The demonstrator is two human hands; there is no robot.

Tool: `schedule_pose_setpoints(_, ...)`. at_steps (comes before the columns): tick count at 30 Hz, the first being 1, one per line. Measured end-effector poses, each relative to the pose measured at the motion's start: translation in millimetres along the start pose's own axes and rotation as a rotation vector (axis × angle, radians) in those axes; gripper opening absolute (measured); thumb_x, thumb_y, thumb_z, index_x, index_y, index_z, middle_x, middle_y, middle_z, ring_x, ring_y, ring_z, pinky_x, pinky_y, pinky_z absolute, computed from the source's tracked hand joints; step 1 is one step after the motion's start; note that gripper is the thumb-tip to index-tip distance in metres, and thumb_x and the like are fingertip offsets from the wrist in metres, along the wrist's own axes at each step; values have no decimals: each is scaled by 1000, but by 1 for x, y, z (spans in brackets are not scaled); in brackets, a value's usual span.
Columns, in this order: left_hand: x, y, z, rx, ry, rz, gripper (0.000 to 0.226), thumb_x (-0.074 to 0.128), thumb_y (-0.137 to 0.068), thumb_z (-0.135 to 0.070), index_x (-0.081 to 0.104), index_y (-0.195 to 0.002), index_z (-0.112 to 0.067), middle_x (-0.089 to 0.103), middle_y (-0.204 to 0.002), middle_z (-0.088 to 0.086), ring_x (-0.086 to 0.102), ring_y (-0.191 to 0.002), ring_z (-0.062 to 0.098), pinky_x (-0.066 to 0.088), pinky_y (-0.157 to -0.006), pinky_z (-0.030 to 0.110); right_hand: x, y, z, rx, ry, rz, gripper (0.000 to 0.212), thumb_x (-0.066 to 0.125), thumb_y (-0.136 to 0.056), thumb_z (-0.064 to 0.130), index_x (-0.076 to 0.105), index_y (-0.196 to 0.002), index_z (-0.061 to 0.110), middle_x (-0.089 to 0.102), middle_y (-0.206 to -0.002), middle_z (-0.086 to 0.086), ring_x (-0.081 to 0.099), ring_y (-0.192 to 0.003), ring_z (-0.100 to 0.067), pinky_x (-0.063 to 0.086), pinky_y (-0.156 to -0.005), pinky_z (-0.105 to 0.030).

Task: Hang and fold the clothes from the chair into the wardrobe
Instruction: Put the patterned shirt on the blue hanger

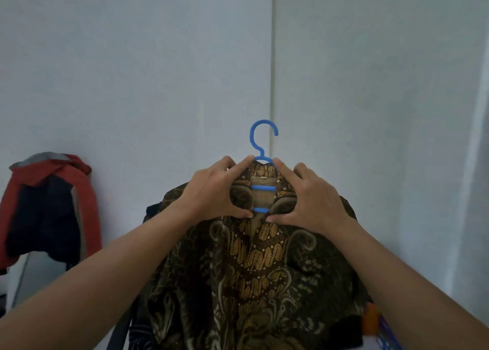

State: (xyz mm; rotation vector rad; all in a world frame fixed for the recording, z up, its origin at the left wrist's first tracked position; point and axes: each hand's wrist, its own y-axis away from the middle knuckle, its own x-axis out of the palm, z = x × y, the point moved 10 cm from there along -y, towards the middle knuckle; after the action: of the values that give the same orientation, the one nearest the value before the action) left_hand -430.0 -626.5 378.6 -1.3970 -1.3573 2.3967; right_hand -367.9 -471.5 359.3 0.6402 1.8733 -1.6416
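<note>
A brown and gold batik shirt (254,270) hangs in front of me on a blue plastic hanger (260,138), whose hook sticks up free above the collar. My left hand (214,191) grips the left side of the collar, thumb below and fingers on top. My right hand (312,196) grips the right side of the collar the same way. Two blue crossbars of the hanger show in the open neck between my thumbs. The shirt's lower part runs out of the frame.
A red, black and grey jacket (45,206) is draped over something at the left. Plain white wall panels (132,71) fill the background, with a vertical seam behind the hanger hook. Orange and blue items (375,323) sit at the lower right.
</note>
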Motion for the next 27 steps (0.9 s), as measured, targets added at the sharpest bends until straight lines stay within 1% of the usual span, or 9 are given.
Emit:
schedule_pose_setpoints(5,-41,6,-68,105,55,-29,122,76,-55,-76,24,-155,-31,55,-114,0,60,-85,19,48,-63,29,-70,63,-5,104,65,-10,120,68,-60,80,11,-157,36,40,-105,5,48,-84,-13,53,-69,-33)
schedule_pose_setpoints(8,-70,6,-103,152,101,-48,122,74,-54,-78,21,-155,-34,54,-114,-1,60,-88,19,52,-67,34,-117,93,-4,153,136,-23,120,69,-61,78,12,-157,35,39,-105,5,47,-86,-14,50,-69,-33)
schedule_pose_setpoints(11,-95,16,-135,182,158,-72,122,74,-54,-78,23,-155,-33,54,-115,-1,61,-89,21,54,-68,36,-158,122,3,193,199,-29,118,70,-61,76,12,-157,36,40,-106,4,48,-89,-16,50,-75,-35)
schedule_pose_setpoints(14,-111,30,-166,215,202,-94,121,74,-55,-78,23,-155,-31,55,-114,0,61,-89,21,52,-67,34,-186,153,10,229,257,-12,116,68,-63,74,12,-157,36,42,-107,3,48,-92,-17,50,-81,-39)
schedule_pose_setpoints(17,-122,36,-198,250,234,-101,121,74,-56,-78,23,-155,-31,54,-115,-1,60,-90,19,48,-66,31,-211,182,10,284,281,-6,115,68,-63,72,13,-157,35,41,-107,2,47,-93,-17,50,-83,-38)
schedule_pose_setpoints(20,-131,33,-230,306,274,-116,120,73,-57,-78,22,-156,-31,53,-116,0,57,-92,19,49,-68,32,-236,207,1,328,279,-24,116,69,-63,71,12,-157,33,41,-109,2,47,-94,-15,51,-84,-39)
schedule_pose_setpoints(22,-137,28,-253,364,272,-158,119,71,-59,-79,23,-156,-29,53,-115,2,55,-93,20,50,-69,34,-254,221,-9,349,280,-48,116,70,-63,71,14,-157,31,42,-108,1,48,-92,-16,53,-81,-39)
schedule_pose_setpoints(25,-141,19,-284,412,249,-206,120,67,-60,-82,20,-157,-30,53,-114,2,54,-92,20,49,-69,35,-275,242,-27,377,321,-60,116,69,-62,72,19,-157,29,42,-104,1,49,-81,-15,52,-71,-32)
schedule_pose_setpoints(27,-139,12,-306,441,263,-202,120,67,-59,-82,18,-157,-31,53,-114,2,54,-91,19,50,-65,34,-287,255,-43,392,362,-60,117,69,-60,73,20,-157,30,42,-103,1,51,-77,-16,53,-67,-32)
